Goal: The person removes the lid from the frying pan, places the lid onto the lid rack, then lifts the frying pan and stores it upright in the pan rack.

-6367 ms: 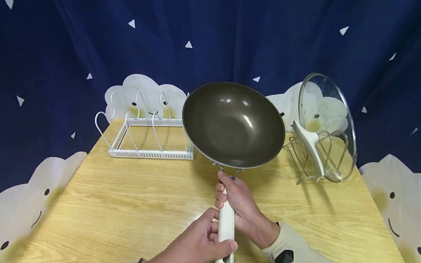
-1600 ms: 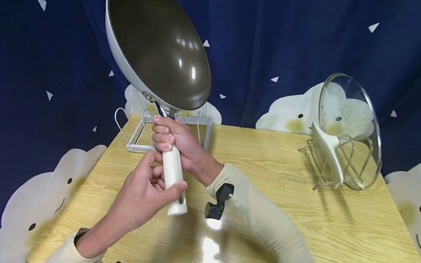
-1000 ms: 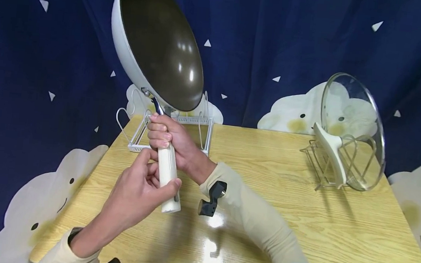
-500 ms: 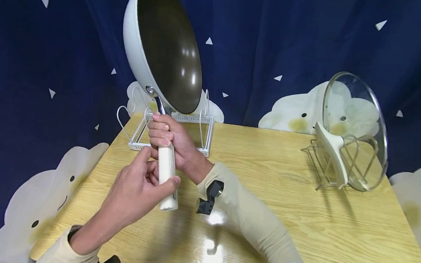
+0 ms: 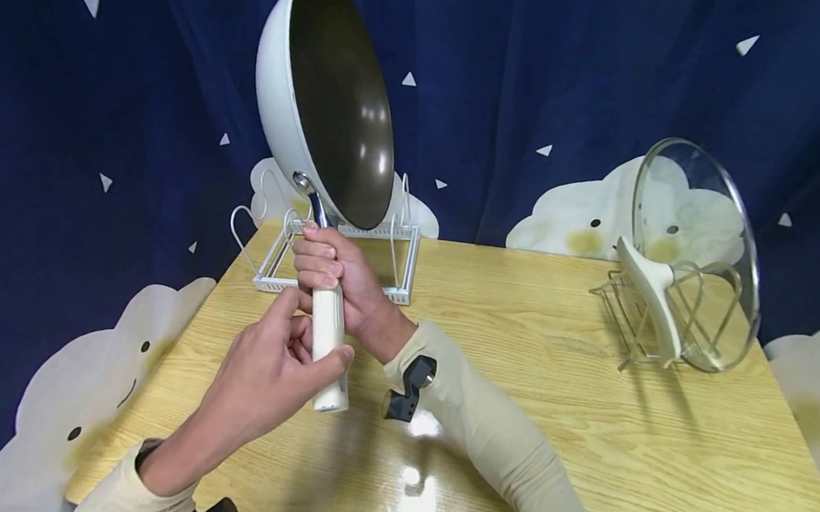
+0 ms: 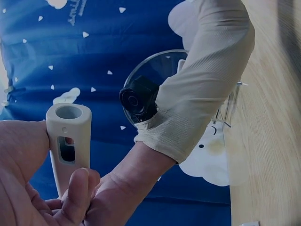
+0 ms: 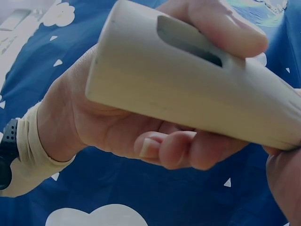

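Observation:
A wok (image 5: 336,95) with a dark inside and a white outside is held up on edge, tilted, above the white wire rack (image 5: 387,290) at the table's back left. My right hand (image 5: 331,273) grips the top of its cream handle (image 5: 328,332), just under the metal neck. My left hand (image 5: 276,362) holds the handle's lower end, thumb on one side and fingers on the other. In the left wrist view the hollow handle end (image 6: 68,141) sits in my left hand (image 6: 28,179). The right wrist view shows the handle (image 7: 188,99) close up, with my left hand's fingers (image 7: 188,148) curled round it.
A glass lid (image 5: 701,233) with a cream handle stands on edge in a metal wire stand (image 5: 634,324) at the back right. The wooden table (image 5: 585,434) has dark blue curtain behind it and white cloud cut-outs round its edges.
The wok was lifted from the table's middle to the left, over the white rack. In the last second it turned more edge-on and shifted slightly right and down. Both hands kept their hold.

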Tool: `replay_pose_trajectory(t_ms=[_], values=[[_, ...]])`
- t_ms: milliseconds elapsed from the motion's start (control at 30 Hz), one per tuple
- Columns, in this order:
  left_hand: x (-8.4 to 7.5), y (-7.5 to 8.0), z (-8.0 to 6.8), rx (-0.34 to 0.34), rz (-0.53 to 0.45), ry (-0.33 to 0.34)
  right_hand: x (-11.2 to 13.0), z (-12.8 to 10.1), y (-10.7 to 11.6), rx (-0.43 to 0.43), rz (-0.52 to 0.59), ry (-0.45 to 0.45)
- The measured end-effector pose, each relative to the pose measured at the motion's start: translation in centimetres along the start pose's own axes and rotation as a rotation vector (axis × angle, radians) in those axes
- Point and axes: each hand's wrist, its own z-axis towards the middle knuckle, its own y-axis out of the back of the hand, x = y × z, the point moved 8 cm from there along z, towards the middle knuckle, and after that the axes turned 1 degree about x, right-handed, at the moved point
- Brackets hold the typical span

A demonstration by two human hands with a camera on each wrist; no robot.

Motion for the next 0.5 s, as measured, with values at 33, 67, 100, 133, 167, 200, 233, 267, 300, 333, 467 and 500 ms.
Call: replay_pose_trajectory(t_ms=[33,67,100,133,167,200,233,267,300,333,467,500], values=[[0.01,-0.03,0.0,0.001,-0.002,0.0,0.01,0.0,0.05,0.003,0.004,0.001],[0.01,-0.05,0.02,0.003,-0.004,0.0,0.03,0.0,0.11,0.006,0.008,0.003],[0.02,-0.09,0.02,0.005,-0.006,0.0,0.05,0.0,0.17,0.009,0.014,0.005],[0.02,-0.1,0.04,0.005,-0.007,-0.001,0.06,0.01,0.23,0.012,0.02,0.006],[0.03,-0.13,0.05,0.006,-0.008,-0.002,0.09,0.0,0.29,0.014,0.024,0.009],[0.04,-0.15,0.06,0.007,-0.008,-0.003,0.11,0.0,0.34,0.016,0.028,0.011],[0.05,-0.16,0.07,0.007,-0.006,-0.004,0.12,0.01,0.39,0.017,0.031,0.012],[0.07,-0.16,0.07,0.006,-0.005,-0.006,0.11,0.02,0.45,0.018,0.033,0.012],[0.07,-0.16,0.07,0.005,-0.003,-0.008,0.12,0.03,0.49,0.02,0.033,0.012],[0.08,-0.14,0.08,0.002,-0.001,-0.01,0.12,0.03,0.52,0.022,0.036,0.012],[0.1,-0.24,0.12,0.009,0.003,-0.017,0.12,-0.04,0.75,0.025,0.07,0.011],[0.12,-0.26,0.13,0.011,0.003,-0.017,0.12,-0.05,0.81,0.026,0.076,0.011]])
